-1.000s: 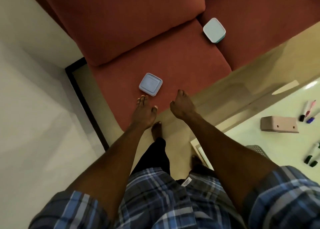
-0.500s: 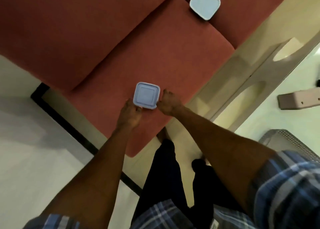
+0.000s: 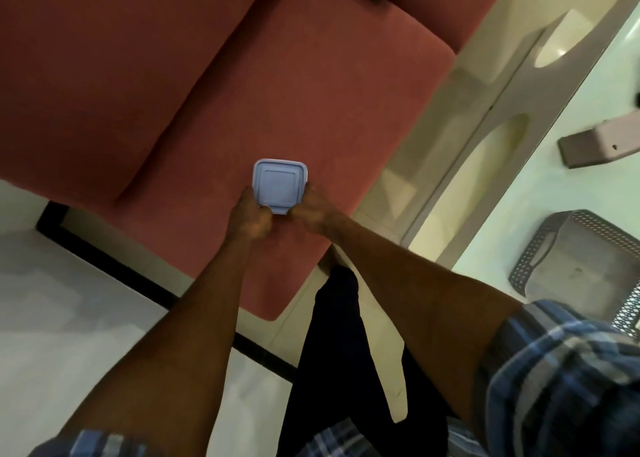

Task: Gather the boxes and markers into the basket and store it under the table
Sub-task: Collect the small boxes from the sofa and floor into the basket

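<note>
Clamped between left hand and right hand, both grips closed on the pale-blue square lidded plastic box over the red sofa seat, grey perforated basket well right, nearer the right arm.

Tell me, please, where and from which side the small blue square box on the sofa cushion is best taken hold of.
Probably by its two opposite side walls, coming from the near edge of the cushion. The blue box is low and square, lying flat with its lid up, so the left hand and right hand can clamp it between them, as they do here.
</note>
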